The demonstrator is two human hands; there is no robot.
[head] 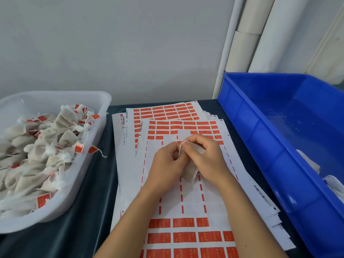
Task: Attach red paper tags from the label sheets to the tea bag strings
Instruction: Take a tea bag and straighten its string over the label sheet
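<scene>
Two hands hold one tea bag (189, 173) above the label sheets (186, 202) on the tabletop.
Left hand (167, 164) and right hand (204, 157) pinch its thin string (181, 148) between curled fingers; the bag looks light, soft and tearable, best handled by the string.

We see a table (89, 211) covered in dark cloth, running across the lower half of the frame against a pale wall. On it at the left sits a translucent white tub (87, 175) heaped with tea bags (46, 151) carrying red tags, and at the right a blue plastic crate (260, 138) with a few white items in its lower right corner. Between them, at the centre of the frame, we find a fanned stack of white label sheets (186, 226), printed with rows of red tags, the top sheet partly stripped so only red dashes remain through its middle.
</scene>
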